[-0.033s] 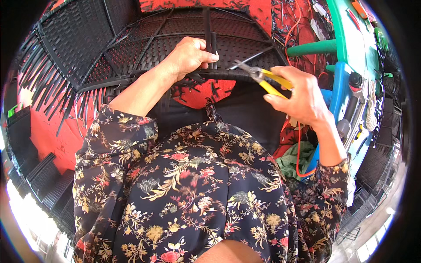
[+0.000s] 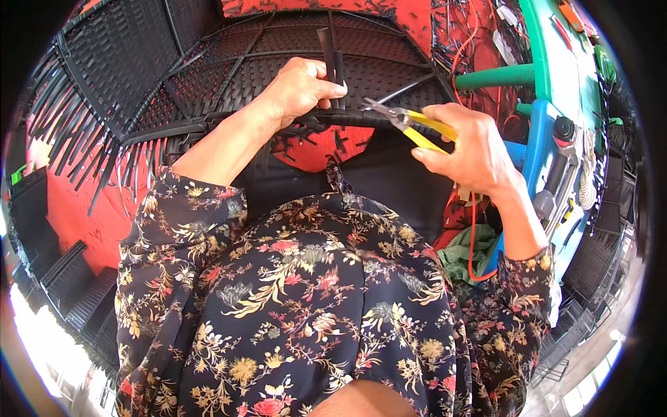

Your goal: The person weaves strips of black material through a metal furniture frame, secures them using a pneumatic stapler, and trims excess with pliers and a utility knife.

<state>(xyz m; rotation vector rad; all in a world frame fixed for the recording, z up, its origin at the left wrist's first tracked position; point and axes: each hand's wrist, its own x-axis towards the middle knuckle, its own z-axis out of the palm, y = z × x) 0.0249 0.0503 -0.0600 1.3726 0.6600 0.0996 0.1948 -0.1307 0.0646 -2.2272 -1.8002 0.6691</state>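
Note:
My left hand (image 2: 300, 89) is closed over the near edge of a black woven wicker panel (image 2: 389, 69). Between its thumb and fingers it pinches upright black flat strips (image 2: 328, 52), one standing taller than the other. My right hand (image 2: 472, 142) grips yellow-handled cutting pliers (image 2: 403, 117) by the handles. Their metal jaws point left toward the strips, a short gap away from my left thumb, and touch nothing I can make out. Loose strip ends (image 2: 83, 153) fringe the panel's left side.
Red cloth (image 2: 90, 215) strewn with black offcuts lies under the work. To the right stand a green and a blue plastic stool (image 2: 535, 156) bearing tools, including a dark-bodied power tool (image 2: 556, 174). An orange cord (image 2: 473, 243) hangs by a green cloth (image 2: 467, 254).
My right hand has shifted slightly left, bringing the pliers' jaws a little nearer the strips. The taller strip's tip now shows lower, apart from the frame bar behind. My left hand stays put.

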